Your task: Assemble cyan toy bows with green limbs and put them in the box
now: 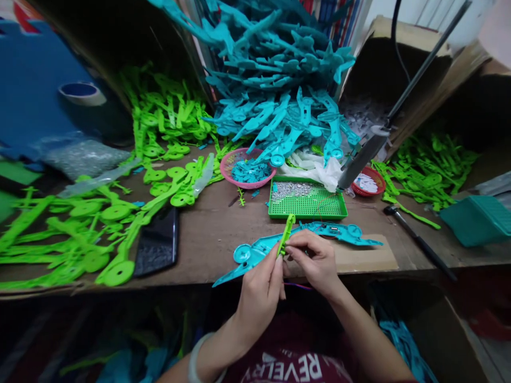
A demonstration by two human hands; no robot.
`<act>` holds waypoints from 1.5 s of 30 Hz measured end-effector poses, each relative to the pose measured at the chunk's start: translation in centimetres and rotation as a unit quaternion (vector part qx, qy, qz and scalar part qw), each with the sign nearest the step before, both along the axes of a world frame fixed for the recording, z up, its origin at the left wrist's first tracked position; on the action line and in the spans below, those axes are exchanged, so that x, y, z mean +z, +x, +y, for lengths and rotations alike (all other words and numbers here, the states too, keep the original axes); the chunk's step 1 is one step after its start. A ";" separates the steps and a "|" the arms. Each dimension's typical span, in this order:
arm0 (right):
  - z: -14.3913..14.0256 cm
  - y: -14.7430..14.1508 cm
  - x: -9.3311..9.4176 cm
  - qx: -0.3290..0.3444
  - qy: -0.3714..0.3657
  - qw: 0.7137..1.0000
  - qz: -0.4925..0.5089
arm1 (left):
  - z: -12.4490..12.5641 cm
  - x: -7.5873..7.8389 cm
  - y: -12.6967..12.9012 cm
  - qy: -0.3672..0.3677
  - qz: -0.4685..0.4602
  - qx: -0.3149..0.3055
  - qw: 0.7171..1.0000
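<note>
My left hand (pixel 259 290) pinches the lower end of a slim lime-green plastic part (pixel 287 234), which points up and away from me. The fingers of my right hand (pixel 315 260) are closed at the same part, from its right side; whether they also hold something small is hidden. Just beyond both hands lies a long blue plastic piece (pixel 255 251) with a round disc near its left end. Its right stretch bears a small dark component, and my fingers cover its middle.
Lime-green parts (pixel 115 271) and a black phone (pixel 157 242) lie left. Behind stand a pink basket (pixel 227 178), a green tray (pixel 307 213) of small metal pieces and a blue heap (pixel 279 58). A power screwdriver (pixel 365 154) hangs right, above a hammer (pixel 423 244).
</note>
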State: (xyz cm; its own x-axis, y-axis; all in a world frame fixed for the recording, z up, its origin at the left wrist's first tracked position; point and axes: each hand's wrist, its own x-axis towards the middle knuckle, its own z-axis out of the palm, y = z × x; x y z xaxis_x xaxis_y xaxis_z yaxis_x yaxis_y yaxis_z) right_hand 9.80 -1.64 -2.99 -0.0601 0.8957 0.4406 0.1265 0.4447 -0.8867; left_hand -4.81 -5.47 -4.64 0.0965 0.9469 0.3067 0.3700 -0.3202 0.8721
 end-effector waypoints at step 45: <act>4.6 -1.8 -3.3 0.218 -0.112 0.948 -0.202 | 4.0 -2.4 -12.6 -0.305 -0.219 0.170 0.911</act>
State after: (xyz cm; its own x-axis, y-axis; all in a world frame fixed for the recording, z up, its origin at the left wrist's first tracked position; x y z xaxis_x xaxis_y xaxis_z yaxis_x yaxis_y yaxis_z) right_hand 8.02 2.91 -6.34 -0.5695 0.8154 0.1042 0.3239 0.3391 -0.8832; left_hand -17.38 -1.44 -7.09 -0.2398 0.9060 -0.3489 -0.0699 0.3423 0.9370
